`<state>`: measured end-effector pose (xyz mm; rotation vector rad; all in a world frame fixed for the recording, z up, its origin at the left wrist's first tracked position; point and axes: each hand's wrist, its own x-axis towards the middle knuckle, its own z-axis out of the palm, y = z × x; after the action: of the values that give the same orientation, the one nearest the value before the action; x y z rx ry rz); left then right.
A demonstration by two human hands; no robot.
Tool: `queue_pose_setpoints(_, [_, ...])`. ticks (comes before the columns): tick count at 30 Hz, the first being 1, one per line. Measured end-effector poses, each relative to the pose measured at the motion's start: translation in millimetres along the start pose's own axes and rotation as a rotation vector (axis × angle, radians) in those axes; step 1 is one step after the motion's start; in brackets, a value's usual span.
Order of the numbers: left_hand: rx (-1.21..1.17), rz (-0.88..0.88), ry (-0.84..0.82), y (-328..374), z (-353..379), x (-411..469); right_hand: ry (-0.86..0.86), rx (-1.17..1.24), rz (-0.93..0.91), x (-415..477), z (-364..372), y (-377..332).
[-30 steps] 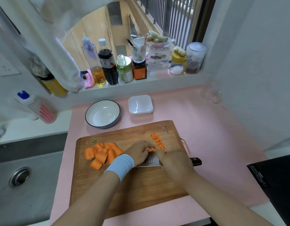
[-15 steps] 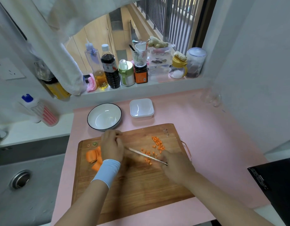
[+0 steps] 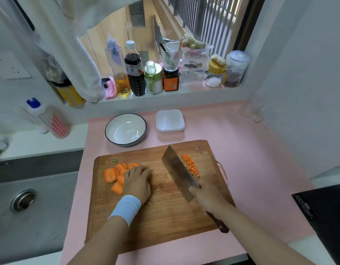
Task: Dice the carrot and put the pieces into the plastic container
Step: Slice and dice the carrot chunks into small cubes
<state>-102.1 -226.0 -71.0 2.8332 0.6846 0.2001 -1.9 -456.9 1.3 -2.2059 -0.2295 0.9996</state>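
Mid-dicing on a wooden board [image 3: 165, 217] at frame centre: the left hand [image 3: 137, 181] grips carrot slices [image 3: 115, 172], the right hand [image 3: 207, 197] clasps a cleaver [image 3: 177, 172] beside diced pieces [image 3: 191, 165] (plastic container [image 3: 170, 121] above, empty); next, more cutting probably.

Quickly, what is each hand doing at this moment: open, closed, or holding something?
Left hand: palm down on the carrot slices; grip cannot be told.
Right hand: closed around the cleaver.
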Motion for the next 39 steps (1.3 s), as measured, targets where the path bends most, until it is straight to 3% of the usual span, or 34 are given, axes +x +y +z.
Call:
queue_pose_setpoints(4, [0.101,0.019,-0.011,-6,-5,6,0.136,-0.085,-0.009,9,-16,-5])
queue_pose_setpoints(11, [0.138,0.098,-0.050,-14,-13,23,0.087,-0.137,-0.105,7,-10,-22])
queue_pose_setpoints(14, [0.038,0.130,-0.035,-3,-15,21,0.048,-0.147,-0.120,7,0,-24])
queue_pose_setpoints(18, [-0.339,0.099,-0.148,16,-10,11,0.037,-0.168,-0.132,7,3,-24])
queue_pose_setpoints(21, [-0.286,0.119,-0.169,27,-1,5,0.037,-0.175,-0.128,8,1,-24])
queue_pose_setpoints(29, [-0.381,-0.038,-0.158,30,4,-2,0.081,-0.231,-0.163,11,4,-19])
queue_pose_setpoints(31, [-0.340,0.051,-0.167,32,1,3,0.081,-0.229,-0.162,11,4,-18])
queue_pose_setpoints(36, [-0.288,0.493,-0.223,19,7,12,0.058,-0.215,-0.155,11,2,-16])
queue_pose_setpoints(39, [-0.258,0.508,-0.195,21,13,16,0.064,-0.216,-0.152,12,2,-17])
